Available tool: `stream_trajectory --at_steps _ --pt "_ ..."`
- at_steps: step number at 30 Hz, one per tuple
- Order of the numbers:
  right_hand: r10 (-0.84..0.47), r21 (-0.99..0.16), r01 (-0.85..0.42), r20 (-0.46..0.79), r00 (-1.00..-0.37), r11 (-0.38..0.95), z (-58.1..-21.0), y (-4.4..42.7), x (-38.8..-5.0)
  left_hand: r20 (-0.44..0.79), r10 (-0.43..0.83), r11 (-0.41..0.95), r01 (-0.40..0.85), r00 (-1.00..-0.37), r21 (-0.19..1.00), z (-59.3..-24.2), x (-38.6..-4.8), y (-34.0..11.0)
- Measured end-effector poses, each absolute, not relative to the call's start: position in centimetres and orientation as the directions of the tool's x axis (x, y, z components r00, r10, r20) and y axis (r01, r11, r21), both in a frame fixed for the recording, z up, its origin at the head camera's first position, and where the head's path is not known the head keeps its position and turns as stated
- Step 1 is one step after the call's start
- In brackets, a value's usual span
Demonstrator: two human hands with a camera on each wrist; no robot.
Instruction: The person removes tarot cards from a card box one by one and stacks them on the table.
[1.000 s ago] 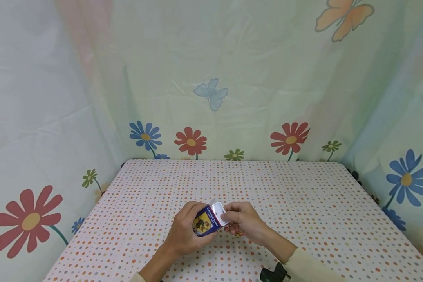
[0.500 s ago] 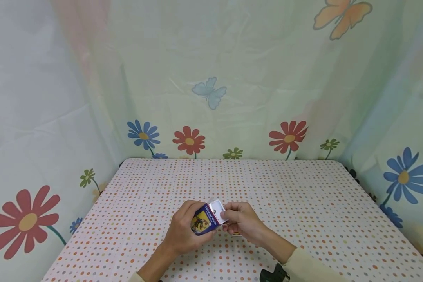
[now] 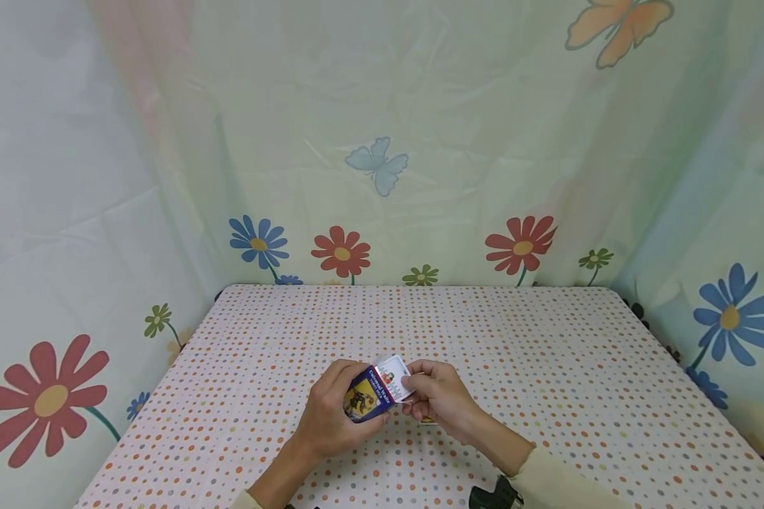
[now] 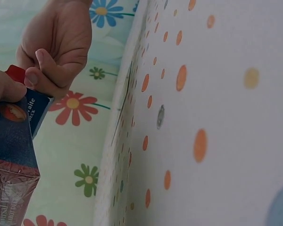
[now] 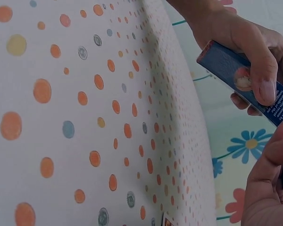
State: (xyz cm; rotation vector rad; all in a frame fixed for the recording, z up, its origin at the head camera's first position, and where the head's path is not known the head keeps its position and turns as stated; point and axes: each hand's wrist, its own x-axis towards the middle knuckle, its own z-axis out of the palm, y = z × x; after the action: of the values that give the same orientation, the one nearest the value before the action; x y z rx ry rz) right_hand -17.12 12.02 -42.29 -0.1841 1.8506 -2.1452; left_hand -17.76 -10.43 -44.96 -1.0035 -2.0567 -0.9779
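In the head view my left hand [image 3: 331,417] grips a blue tarot card box [image 3: 366,396] with a yellow picture on its front, tilted above the table. A white card-like piece [image 3: 392,375] with a small coloured picture sticks out of its right end. My right hand [image 3: 442,397] pinches at that end, thumb against the piece's edge; its lower fingers are curled beneath. In the left wrist view the box [image 4: 12,132] shows a clear wrapper at its lower end. The right wrist view shows my left thumb lying along the box's narrow side [image 5: 226,66].
Under my right hand a small yellow-edged flat item [image 3: 428,421] lies on the dotted tablecloth [image 3: 280,332], mostly hidden. A black device [image 3: 496,493] sits by the right sleeve. Flower-printed curtains [image 3: 280,127] stand behind and beside the table.
The piece at the box's end was plain white with a small spot; now it shows a coloured picture and stands out slightly farther. Both hands have barely moved.
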Motion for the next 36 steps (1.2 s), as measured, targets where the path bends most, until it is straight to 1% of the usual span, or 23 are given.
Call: stream_trajectory --at_steps 9,14,24,31,36 --pt "-0.265 -0.986 0.109 -0.074 -0.961 -0.122 -42.1 12.3 -17.0 0.788 0.355 0.433 0.836 -0.503 0.339 -44.9 -17.7 -10.4" --pt "-0.218 -0.99 0.093 -0.067 -0.974 -0.109 -42.1 12.7 -17.0 0.786 0.353 0.437 0.833 -0.506 0.34 -44.8 -17.6 -10.5" --pt "-0.142 -0.994 0.076 -0.063 -0.988 -0.084 -42.4 13.3 -17.2 0.763 0.363 0.442 0.819 -0.536 0.366 -44.7 -17.6 -10.5" --pt "-0.065 -0.996 0.065 -0.06 -0.996 -0.068 -42.4 13.5 -17.5 0.758 0.366 0.437 0.819 -0.539 0.371 -44.7 -17.6 -10.4" --pt "-0.037 -0.998 0.047 -0.045 -0.998 -0.038 -42.2 13.7 -17.8 0.755 0.374 0.431 0.822 -0.538 0.371 -44.7 -17.6 -10.4"
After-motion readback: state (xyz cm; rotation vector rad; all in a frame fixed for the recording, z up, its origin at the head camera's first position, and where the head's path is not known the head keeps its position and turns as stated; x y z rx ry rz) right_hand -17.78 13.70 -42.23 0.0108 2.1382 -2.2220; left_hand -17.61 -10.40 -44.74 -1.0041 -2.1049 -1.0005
